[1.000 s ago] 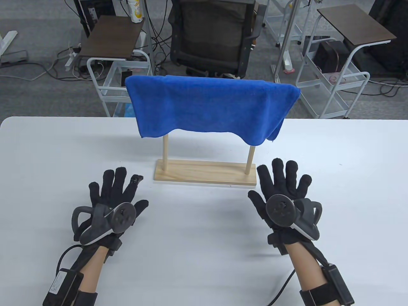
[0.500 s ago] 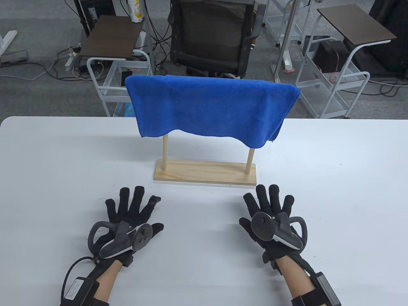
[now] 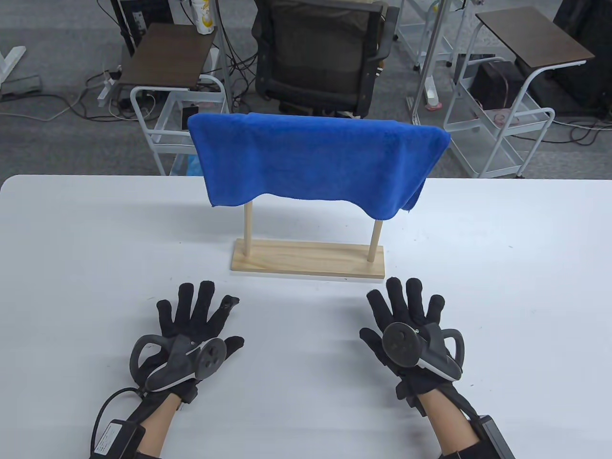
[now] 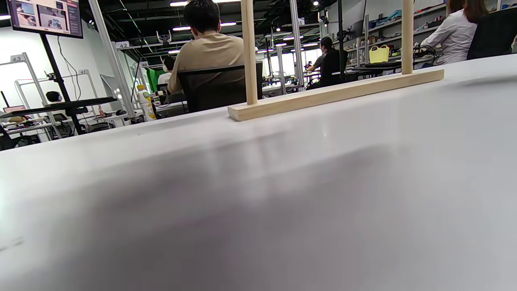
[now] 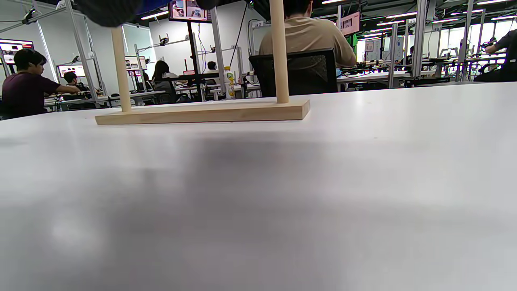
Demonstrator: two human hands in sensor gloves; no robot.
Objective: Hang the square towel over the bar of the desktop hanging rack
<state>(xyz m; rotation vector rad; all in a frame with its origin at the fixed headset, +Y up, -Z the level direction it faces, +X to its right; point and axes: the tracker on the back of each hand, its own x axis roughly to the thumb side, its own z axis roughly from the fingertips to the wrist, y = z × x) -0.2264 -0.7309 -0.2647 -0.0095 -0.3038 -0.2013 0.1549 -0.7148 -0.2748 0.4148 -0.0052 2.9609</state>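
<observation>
A blue square towel (image 3: 315, 162) hangs draped over the top bar of the wooden rack (image 3: 308, 258), covering the bar and the upper posts. The rack's base and posts also show in the left wrist view (image 4: 335, 93) and in the right wrist view (image 5: 202, 112). My left hand (image 3: 198, 318) lies flat on the white table (image 3: 71, 248) with fingers spread, in front of the rack's left end, holding nothing. My right hand (image 3: 406, 311) lies flat with fingers spread in front of the rack's right end, holding nothing. Neither hand touches the rack or towel.
Beyond the table's far edge stand an office chair (image 3: 320, 52), white wire carts (image 3: 502, 134) and small brown side tables (image 3: 167, 55). The rack stands at the table's middle, near the far edge.
Both hands have drawn back from the rack toward me and settled flat on the table. The towel and rack have not moved.
</observation>
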